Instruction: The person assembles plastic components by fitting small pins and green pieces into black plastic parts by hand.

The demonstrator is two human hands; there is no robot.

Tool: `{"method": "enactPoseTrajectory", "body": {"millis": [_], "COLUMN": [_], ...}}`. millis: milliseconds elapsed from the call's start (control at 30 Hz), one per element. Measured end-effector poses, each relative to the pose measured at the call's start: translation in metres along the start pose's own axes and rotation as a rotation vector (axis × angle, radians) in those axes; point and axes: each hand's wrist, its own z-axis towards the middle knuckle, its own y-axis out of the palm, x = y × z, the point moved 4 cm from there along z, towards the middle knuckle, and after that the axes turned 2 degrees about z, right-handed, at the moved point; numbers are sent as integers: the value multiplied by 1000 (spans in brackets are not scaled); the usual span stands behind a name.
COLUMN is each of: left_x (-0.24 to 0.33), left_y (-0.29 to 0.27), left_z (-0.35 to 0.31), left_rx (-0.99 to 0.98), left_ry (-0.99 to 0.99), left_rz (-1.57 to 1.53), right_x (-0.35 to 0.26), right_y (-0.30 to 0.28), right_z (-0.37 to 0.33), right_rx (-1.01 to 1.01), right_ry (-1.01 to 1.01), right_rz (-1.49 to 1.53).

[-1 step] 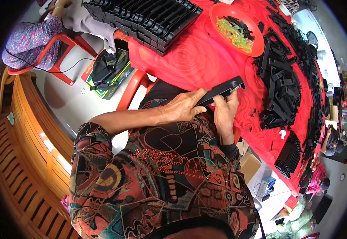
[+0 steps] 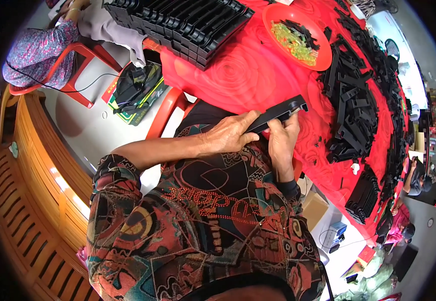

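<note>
Between my two hands is a long black plastic part (image 2: 279,111), tilted up toward the far right, with a small round fitting near its far end. My left hand (image 2: 232,132) wraps around the near end, thumb along its lower side. Under the far end, my right hand (image 2: 283,141) pinches the part with thumb and fingers; what its fingertips press on is partly hidden. Both hands are just above my lap, at the edge of the table with a red rose-patterned cloth (image 2: 235,75).
Stacked black trays (image 2: 178,30) stand at the far left of the table. A red bowl (image 2: 323,55) contains yellow-green and black small pieces. To the right lies a heap of black plastic parts (image 2: 353,108). A person (image 2: 42,52) sits at far left; a wooden bench (image 2: 52,170) is beside me.
</note>
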Motion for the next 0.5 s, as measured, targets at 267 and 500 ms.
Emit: {"method": "enactPoseTrajectory", "body": {"millis": [267,500], "left_x": [2,-1], "left_y": [0,0], "left_z": [-2,2], "left_rx": [57,54], "left_ry": [-14,-61], "left_rz": [80,84], "right_x": [11,12], "right_y": [-4,-1], "right_z": [0,8], "right_rx": [-30,-28], "right_ry": [-41,-2], "right_rz": [87,109]}}
